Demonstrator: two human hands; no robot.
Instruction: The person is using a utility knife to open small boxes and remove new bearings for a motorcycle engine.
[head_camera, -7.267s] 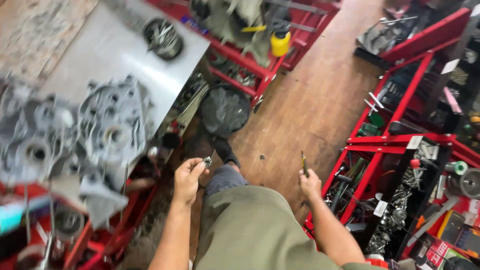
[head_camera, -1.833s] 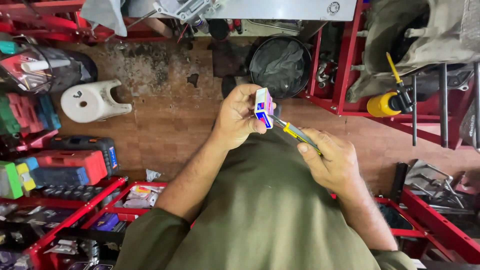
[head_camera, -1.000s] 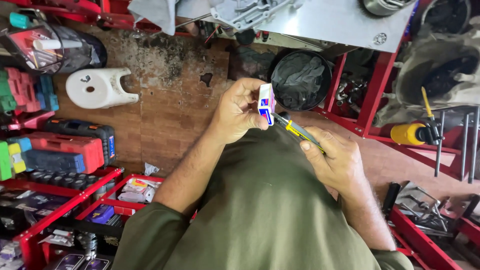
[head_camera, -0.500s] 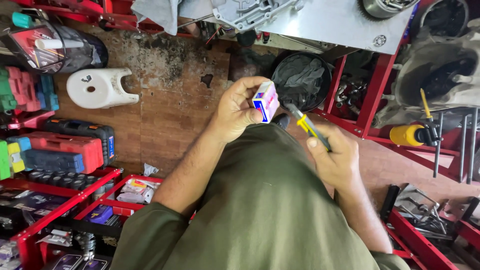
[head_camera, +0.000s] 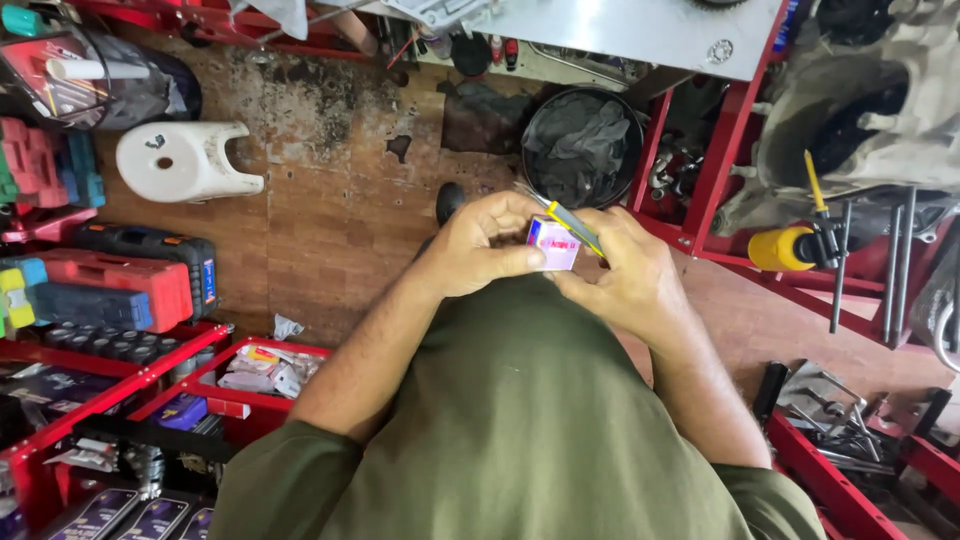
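My left hand (head_camera: 478, 247) grips a small white, pink and blue cardboard box (head_camera: 553, 243) held in front of my green shirt. My right hand (head_camera: 628, 270) touches the box's right side with its fingertips and also holds a thin tool with a yellow and grey handle (head_camera: 571, 222), which lies across the top of that hand, pointing up and left. Both hands meet over the box, above a wooden floor.
A black bucket lined with a bag (head_camera: 582, 146) stands just beyond my hands. A white plastic stool (head_camera: 185, 161) lies at left. Red shelving (head_camera: 718, 150) with engine parts and a yellow oil can (head_camera: 786, 247) stands right; red trays (head_camera: 200, 385) of tools sit lower left.
My right hand has come up to the box and now touches it. The tool has swung from pointing down-right to lying across the top of that hand. The view has dropped slightly.
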